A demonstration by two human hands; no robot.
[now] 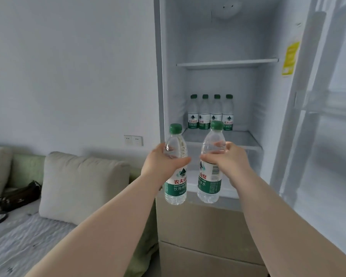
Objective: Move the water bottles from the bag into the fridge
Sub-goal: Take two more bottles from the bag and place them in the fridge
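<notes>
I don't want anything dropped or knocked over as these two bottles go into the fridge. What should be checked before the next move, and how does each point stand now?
1. Door open, way in free: ok.
2. Left hand grips left bottle round its upper body: ok.
3. Right hand grips right bottle the same way: ok.
4. Caps on both held bottles: ok.
5. Shelf has bare room in front of the row of four bottles: ok.
</notes>
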